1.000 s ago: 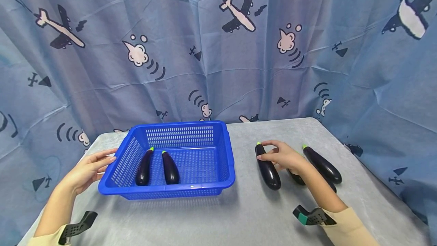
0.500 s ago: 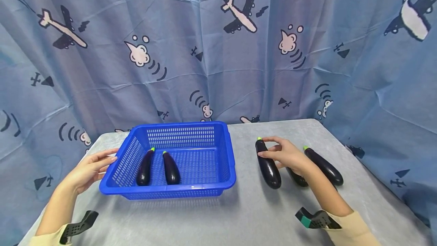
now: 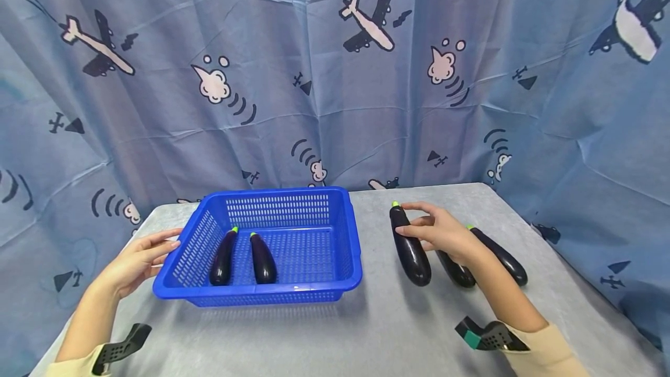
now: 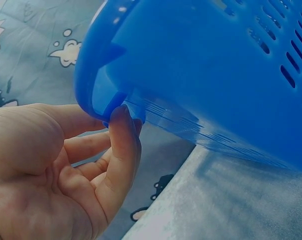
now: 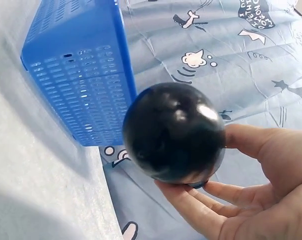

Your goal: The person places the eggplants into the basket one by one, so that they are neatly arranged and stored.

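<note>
My right hand point(image 3: 442, 234) grips a glossy dark eggplant point(image 3: 410, 255) near its green stem end, to the right of the basket. Its rounded bottom end faces the camera in the right wrist view, with thumb and fingers on opposite sides. At the left, my left hand point(image 3: 133, 260) pinches the rim of a blue plastic basket point(image 4: 191, 65). Two eggplants, a left one point(image 3: 223, 258) and a right one point(image 3: 263, 259), lie inside the basket's left half, stems pointing to the back.
Behind my right hand and forearm lie a partly hidden eggplant point(image 3: 456, 271) and another eggplant point(image 3: 499, 256) farther right. All stand on a grey table point(image 3: 335, 342). A blue curtain point(image 3: 272, 74) with printed planes hangs behind it.
My right hand has moved slightly up and away from me, and the gripped eggplant has moved with it. The left hand and the basket keep their places.
</note>
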A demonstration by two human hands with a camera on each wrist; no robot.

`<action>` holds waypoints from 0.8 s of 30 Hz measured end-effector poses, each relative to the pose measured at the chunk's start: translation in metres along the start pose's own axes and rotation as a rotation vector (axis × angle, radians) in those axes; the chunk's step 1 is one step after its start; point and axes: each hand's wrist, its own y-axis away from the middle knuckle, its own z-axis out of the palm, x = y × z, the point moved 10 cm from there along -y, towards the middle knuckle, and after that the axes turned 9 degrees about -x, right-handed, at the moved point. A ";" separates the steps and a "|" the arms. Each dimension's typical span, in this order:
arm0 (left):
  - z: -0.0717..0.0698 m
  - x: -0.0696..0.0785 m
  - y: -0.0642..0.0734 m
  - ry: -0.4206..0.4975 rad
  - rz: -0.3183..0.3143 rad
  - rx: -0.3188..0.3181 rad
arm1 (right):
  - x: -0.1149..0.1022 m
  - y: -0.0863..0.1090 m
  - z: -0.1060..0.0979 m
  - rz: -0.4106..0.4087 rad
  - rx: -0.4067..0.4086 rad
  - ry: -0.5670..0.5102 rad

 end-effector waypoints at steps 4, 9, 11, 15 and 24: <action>0.001 0.000 0.000 -0.028 -0.010 0.004 | -0.008 -0.002 0.001 -0.021 0.006 0.008; 0.001 0.000 0.000 -0.030 -0.011 0.002 | -0.021 -0.006 0.003 -0.040 0.003 0.013; 0.001 0.000 0.000 -0.026 -0.012 0.002 | -0.026 -0.009 0.004 -0.049 0.004 0.014; 0.000 0.000 0.000 -0.024 -0.010 0.007 | -0.038 -0.014 0.006 -0.060 0.007 0.019; -0.001 -0.001 0.000 0.013 0.002 0.007 | -0.061 -0.029 0.013 -0.077 -0.002 0.036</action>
